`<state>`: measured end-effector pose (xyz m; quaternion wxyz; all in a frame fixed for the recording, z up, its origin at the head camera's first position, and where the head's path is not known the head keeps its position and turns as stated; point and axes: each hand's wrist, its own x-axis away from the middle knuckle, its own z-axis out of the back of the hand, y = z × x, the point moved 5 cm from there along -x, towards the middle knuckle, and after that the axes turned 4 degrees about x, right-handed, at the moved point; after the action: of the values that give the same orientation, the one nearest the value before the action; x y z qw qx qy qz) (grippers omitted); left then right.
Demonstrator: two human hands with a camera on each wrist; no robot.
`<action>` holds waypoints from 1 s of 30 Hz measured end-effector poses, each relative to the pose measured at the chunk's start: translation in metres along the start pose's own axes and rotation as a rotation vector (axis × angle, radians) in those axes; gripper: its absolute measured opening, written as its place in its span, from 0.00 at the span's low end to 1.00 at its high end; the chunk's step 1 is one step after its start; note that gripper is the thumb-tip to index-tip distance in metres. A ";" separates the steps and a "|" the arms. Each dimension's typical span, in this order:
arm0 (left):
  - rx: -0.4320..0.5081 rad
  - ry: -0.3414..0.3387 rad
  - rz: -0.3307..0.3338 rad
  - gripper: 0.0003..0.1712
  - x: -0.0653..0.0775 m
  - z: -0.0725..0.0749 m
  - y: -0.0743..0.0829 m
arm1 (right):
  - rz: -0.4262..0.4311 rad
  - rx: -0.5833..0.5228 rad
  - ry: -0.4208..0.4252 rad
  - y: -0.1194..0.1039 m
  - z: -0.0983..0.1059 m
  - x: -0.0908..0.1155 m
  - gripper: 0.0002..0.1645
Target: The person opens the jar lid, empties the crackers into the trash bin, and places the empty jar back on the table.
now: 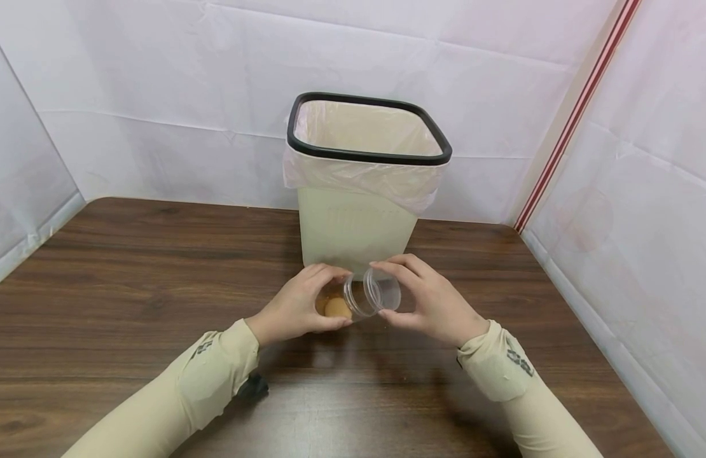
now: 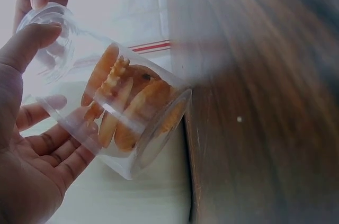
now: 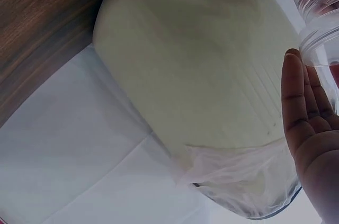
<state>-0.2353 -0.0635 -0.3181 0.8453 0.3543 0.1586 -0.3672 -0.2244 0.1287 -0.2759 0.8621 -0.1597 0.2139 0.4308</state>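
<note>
My left hand [image 1: 298,308] grips a clear plastic jar [image 1: 359,298] tipped on its side, its mouth turned to the right. Several orange-brown snack pieces [image 2: 124,105], some ridged, lie towards the jar's bottom in the left wrist view. Between thumb and fingers, my right hand [image 1: 430,299] holds a clear round screw lid [image 1: 389,291]. The lid faces the jar's mouth at close range, tilted. In the right wrist view the lid [image 3: 320,41] is partly cut off by the frame edge.
A pale bin [image 1: 355,229] with a black rim [image 1: 370,156] and a thin white liner [image 1: 364,178] stands right behind my hands. It rests on a dark wood table [image 1: 158,273]. White sheeting [image 1: 187,76] covers the walls behind and at both sides.
</note>
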 end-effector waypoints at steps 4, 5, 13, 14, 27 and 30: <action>0.010 -0.002 0.010 0.35 0.001 0.001 -0.001 | -0.014 0.023 0.017 0.002 0.000 0.000 0.39; 0.012 -0.003 0.015 0.34 0.001 0.001 -0.001 | -0.021 0.028 0.018 0.003 0.000 0.001 0.38; 0.033 -0.033 0.064 0.35 0.003 0.003 -0.004 | -0.114 0.088 -0.013 0.011 -0.002 0.003 0.37; 0.036 -0.035 0.067 0.35 0.003 0.004 -0.005 | -0.125 0.094 -0.018 0.012 -0.002 0.004 0.37; 0.085 -0.052 0.097 0.35 0.001 0.010 -0.017 | -0.222 0.144 -0.100 0.030 -0.012 0.006 0.37; 0.103 -0.064 0.115 0.35 0.001 0.012 -0.020 | -0.248 0.150 -0.125 0.034 -0.013 0.007 0.37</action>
<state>-0.2495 -0.0820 -0.3198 0.8503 0.3938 0.0920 -0.3369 -0.2513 0.1474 -0.2941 0.9297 -0.0929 0.1703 0.3130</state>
